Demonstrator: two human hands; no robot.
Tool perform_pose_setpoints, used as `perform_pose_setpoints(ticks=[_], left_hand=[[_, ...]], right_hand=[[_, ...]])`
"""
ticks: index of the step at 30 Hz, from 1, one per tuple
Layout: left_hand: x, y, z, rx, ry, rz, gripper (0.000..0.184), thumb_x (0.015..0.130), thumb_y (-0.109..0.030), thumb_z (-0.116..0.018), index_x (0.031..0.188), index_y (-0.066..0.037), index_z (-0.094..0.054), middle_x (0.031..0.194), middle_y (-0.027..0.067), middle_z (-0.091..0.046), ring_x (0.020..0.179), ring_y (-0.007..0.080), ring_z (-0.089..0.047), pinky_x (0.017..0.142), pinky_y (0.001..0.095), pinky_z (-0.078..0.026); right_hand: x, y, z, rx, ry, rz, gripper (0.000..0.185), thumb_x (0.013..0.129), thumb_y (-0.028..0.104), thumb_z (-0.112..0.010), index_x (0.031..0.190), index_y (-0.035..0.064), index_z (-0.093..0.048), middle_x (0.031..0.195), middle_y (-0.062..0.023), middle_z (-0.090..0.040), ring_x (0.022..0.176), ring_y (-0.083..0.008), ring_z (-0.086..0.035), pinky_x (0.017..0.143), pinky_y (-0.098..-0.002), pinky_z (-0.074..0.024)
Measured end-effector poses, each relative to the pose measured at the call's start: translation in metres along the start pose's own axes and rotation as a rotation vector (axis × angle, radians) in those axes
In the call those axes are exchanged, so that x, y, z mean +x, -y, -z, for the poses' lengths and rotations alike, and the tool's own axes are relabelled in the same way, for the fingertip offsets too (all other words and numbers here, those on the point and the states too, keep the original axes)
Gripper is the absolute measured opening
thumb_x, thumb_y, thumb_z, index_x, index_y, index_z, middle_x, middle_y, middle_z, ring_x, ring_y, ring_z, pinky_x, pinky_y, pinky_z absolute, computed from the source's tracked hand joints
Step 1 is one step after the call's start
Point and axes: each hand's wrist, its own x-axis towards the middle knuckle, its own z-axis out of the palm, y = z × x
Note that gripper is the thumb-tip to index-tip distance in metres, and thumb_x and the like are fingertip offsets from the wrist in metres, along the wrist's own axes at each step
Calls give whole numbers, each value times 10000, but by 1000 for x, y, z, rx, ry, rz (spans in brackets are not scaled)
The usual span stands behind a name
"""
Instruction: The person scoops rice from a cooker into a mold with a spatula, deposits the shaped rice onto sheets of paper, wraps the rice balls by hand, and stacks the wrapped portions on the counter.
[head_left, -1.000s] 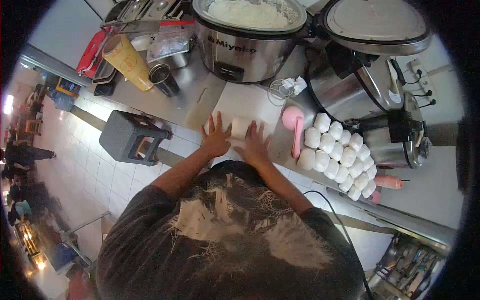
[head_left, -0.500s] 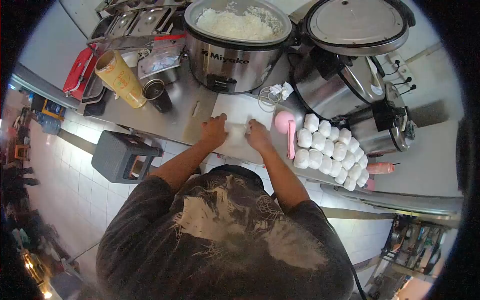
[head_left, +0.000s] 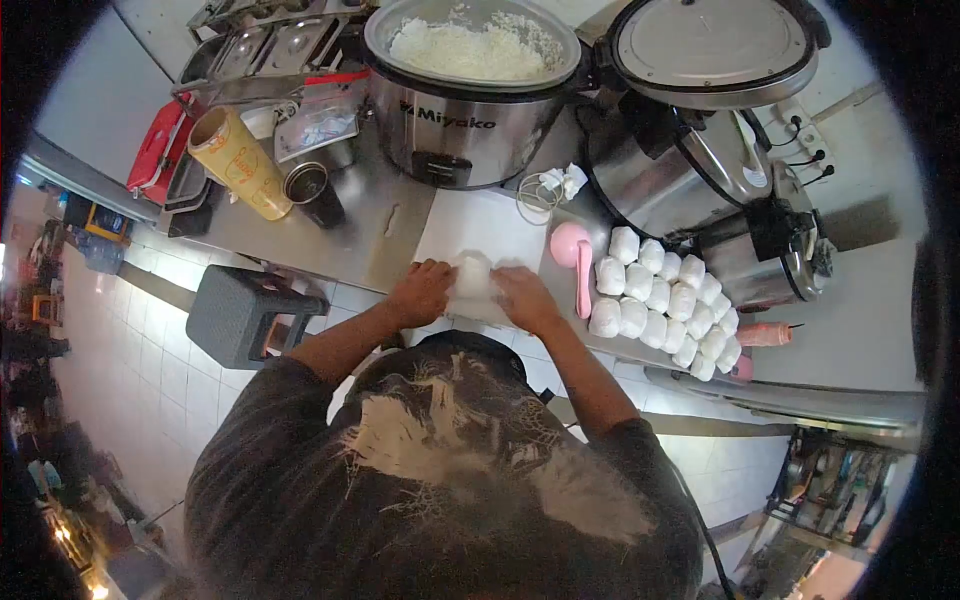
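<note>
1. The steel counter (head_left: 375, 225) runs across in front of the person; tiled floor (head_left: 190, 345) and a grey stool (head_left: 235, 315) lie to its left.
2. A pale, rounded bundle (head_left: 473, 273) sits at the near part of a white sheet (head_left: 480, 222), between the hands; blur hides its long axis.
3. The left hand (head_left: 422, 291) and right hand (head_left: 525, 298) bend their fingers at its two sides; I cannot tell whether either grip is closed.
4. Right of the sheet lies a pink scoop (head_left: 571, 245), handle toward the person, then rows of white bundles (head_left: 658, 294).
5. Beyond, a Miyako rice cooker (head_left: 465, 135) holding rice (head_left: 470, 50) blocks the far side; a dark cup (head_left: 315, 194) stands left.
</note>
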Motion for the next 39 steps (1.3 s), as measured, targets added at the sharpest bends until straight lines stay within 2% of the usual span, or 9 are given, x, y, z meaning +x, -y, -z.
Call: perform_pose_setpoints(ticks=[3, 11, 13, 16, 21, 27, 29, 33, 39], left_hand=[[5, 2, 16, -34, 101, -53, 385, 825, -172, -646, 1197, -79, -607, 1168, 130, -564, 1116, 314, -531, 944, 474, -427], [32, 41, -2, 71, 198, -198, 302, 850, -160, -652, 1140, -74, -643, 987, 98, -653, 985, 314, -619, 883, 447, -483], [45, 47, -5, -408, 281, 50, 355, 796, -185, -730, 1113, -59, -631, 987, 118, -669, 962, 324, -638, 848, 443, -507], [67, 23, 40, -479, 434, 380, 458, 702, -197, -810, 1094, -57, -618, 989, 152, -674, 939, 334, -648, 824, 438, -522], [74, 41, -1, -329, 233, 40, 455, 638, -171, -832, 1009, -62, -592, 896, 153, -657, 878, 329, -646, 773, 427, -518], [52, 34, 38, -494, 537, -26, 340, 651, -100, -813, 868, -43, -558, 819, 91, -609, 775, 276, -577, 719, 394, -483], [41, 21, 63, -825, 617, 13, 290, 684, -30, -776, 873, -49, -557, 819, 26, -598, 786, 146, -559, 733, 331, -487], [23, 4, 58, -1373, 810, 163, 287, 725, 48, -749, 887, -78, -550, 842, -33, -581, 815, 99, -545, 735, 285, -478], [36, -23, 56, -1355, 815, 291, 287, 746, 72, -723, 905, -86, -544, 878, -26, -591, 836, 91, -563, 760, 278, -479]], right_hand=[[-10, -3, 6, 20, 114, 58, 409, 861, 141, -588, 1262, 62, -606, 1220, -150, -615, 1184, -346, -533, 1035, -433, -427], [3, -22, -7, 10, 120, 132, 267, 834, 114, -656, 1093, 50, -638, 1091, -144, -667, 1117, -331, -590, 917, -422, -497], [23, -10, 11, 133, 207, -100, 255, 819, 123, -674, 1058, 46, -632, 1064, -157, -669, 1083, -347, -603, 884, -429, -507], [54, -8, 8, 181, 326, -364, 260, 779, 144, -716, 996, 42, -614, 1009, -182, -668, 999, -375, -628, 823, -446, -518], [65, -23, -19, -58, 232, -214, 306, 715, 143, -751, 959, 51, -591, 961, -194, -661, 906, -397, -639, 788, -463, -508], [32, 13, 18, 882, 416, -166, 307, 717, 21, -760, 948, 44, -558, 870, -14, -607, 836, -146, -565, 761, -329, -481], [13, 46, 45, 1207, 541, -191, 278, 771, -19, -743, 970, 46, -559, 888, 14, -612, 830, -111, -563, 756, -289, -475], [-25, 66, 31, 1620, 389, -251, 337, 771, 25, -793, 1017, 67, -567, 895, 13, -601, 827, -86, -554, 747, -255, -462], [-58, 78, 42, 1033, -132, -445, 414, 743, 61, -837, 1083, 62, -600, 925, 18, -598, 869, -86, -563, 763, -253, -466]])
